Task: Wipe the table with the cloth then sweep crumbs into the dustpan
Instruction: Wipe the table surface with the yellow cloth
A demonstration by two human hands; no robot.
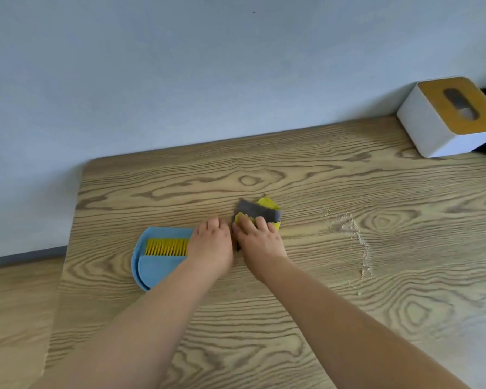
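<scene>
The dustpan (149, 268) lies at 9 o'clock from my hands, near the left edge of the table (292, 318). It is a blue plastic piece: I judge it light and rigid, likely to slide on the smooth wood if pushed. The brush (167, 246), with yellow bristles, sits nested in it. The bristles should flex; the grip point is the handle end, now hidden under my hand.

My left hand (211, 244) rests over the right end of the brush and pan, fingers curled downward. I cannot tell whether it grips the handle or only rests on it.

Just beside it, at 3 o'clock, my right hand (257, 240) presses on the cloth (260, 213), fingers bent over its near edge. The cloth is yellow and grey, bunched and folded, flat on the table at centre. I judge it soft, light and limp. It will not hold a shape, so it needs a flat palm and downward pressure to wipe, or a pinch at a fold to lift.

The crumbs (357, 237) lie well apart at 3 o'clock from the cloth, in a thin line curving toward me. They are fine and loose and will scatter under a fast stroke.

At 1 o'clock, against the wall, stands a white tissue box (443, 133) with a wooden lid.
</scene>
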